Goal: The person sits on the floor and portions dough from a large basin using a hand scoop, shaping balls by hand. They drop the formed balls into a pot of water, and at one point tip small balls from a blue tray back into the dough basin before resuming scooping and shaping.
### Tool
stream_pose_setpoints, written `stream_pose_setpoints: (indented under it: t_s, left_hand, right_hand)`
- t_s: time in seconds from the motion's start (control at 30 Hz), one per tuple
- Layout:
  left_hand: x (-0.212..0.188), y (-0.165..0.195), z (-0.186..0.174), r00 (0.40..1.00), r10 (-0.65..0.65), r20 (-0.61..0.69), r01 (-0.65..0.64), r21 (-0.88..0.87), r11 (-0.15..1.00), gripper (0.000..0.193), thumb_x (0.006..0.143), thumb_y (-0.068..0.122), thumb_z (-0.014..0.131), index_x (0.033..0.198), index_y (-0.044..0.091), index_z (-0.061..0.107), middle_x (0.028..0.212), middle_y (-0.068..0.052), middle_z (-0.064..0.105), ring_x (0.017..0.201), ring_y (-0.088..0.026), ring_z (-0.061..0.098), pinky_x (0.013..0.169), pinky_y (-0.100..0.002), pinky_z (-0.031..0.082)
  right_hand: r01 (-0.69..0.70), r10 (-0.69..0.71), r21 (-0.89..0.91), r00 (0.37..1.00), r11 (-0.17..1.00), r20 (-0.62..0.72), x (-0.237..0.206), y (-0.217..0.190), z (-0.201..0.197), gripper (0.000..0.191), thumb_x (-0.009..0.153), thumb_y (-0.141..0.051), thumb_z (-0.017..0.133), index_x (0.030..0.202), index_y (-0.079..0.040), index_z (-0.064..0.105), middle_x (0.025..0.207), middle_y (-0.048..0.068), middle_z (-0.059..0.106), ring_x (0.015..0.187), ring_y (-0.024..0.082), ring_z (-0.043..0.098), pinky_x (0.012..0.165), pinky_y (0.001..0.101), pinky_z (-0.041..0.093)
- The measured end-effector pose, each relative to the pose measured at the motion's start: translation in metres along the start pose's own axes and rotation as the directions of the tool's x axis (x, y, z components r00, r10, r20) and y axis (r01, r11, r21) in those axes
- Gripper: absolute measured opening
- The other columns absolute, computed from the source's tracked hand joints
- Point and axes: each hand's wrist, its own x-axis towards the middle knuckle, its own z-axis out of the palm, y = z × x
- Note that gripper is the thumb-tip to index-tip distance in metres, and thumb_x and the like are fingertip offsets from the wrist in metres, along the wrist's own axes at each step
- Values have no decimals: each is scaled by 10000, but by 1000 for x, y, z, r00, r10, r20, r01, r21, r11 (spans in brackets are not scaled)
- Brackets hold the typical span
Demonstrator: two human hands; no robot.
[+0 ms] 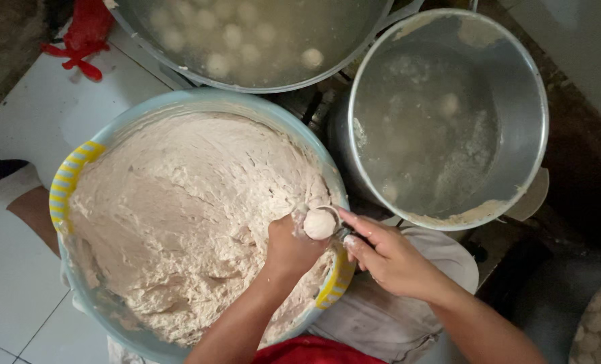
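Head view: dough ball (319, 224) atop left grip (290, 248).

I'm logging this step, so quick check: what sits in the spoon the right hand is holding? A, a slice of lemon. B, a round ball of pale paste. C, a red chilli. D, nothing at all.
B: the spoon in the right hand carries a round ball of pale paste, pressed out by the left hand over the blue tub.
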Motion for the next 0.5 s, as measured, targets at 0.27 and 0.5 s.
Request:
stream_pose_setpoints:
  t_s: [0.27,0.5]
  left_hand:
    - [-5,-52,-26,998,-63,14,55,331,942,488,792,399,801,1119,52,700,1078,-203,704,1008,-396,675,878,-473,529]
    - [45,-126,-163,553,342,-760,197,518,833,504,1101,324,755,1459,5,597,1422,-257,624,1337,-423,588,1155,-501,470]
  right_hand:
    - [-6,-58,365,985,931,163,28,23,0,550,1002,-96,497,1548,-143,452,950,-39,640,685,58,516,557,232,453]
    - [-40,-59,-213,897,976,-438,37,32,-84,656,966,-196,628,1599,-268,474,803,97,669,671,146,575,631,298,508]
